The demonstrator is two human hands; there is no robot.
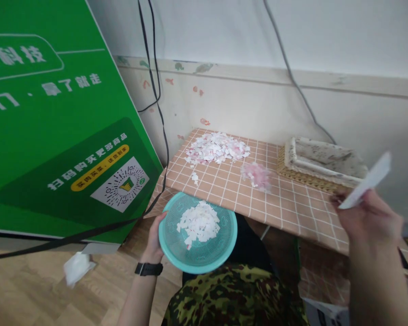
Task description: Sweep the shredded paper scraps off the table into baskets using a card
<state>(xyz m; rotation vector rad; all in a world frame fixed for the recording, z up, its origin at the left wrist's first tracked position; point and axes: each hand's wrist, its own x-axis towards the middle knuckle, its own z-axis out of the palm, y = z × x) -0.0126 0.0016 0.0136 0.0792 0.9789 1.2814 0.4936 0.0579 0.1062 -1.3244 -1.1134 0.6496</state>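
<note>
My left hand (155,240) is closed on the left rim of a turquoise plastic colander (228,246), held over my lap at the table's front edge. Inside it lies a heap of small white paper scraps (200,222). At the right, my raised right hand (370,219) grips a flat white card-like piece (369,179), slightly blurred, whose kind I cannot tell. On the table, a wide pile of white and pinkish scraps (217,147) lies toward the back left. A smaller pink pile (256,176) sits right of it, and a few white scraps (195,178) lie in front.
A cloth-lined wicker basket (313,181) stands against the wall on the brown checked table (292,206). The large green sign panel (54,136) fills the left, with a dark strap (165,136) hanging before it. A white packet (78,268) lies on the floor.
</note>
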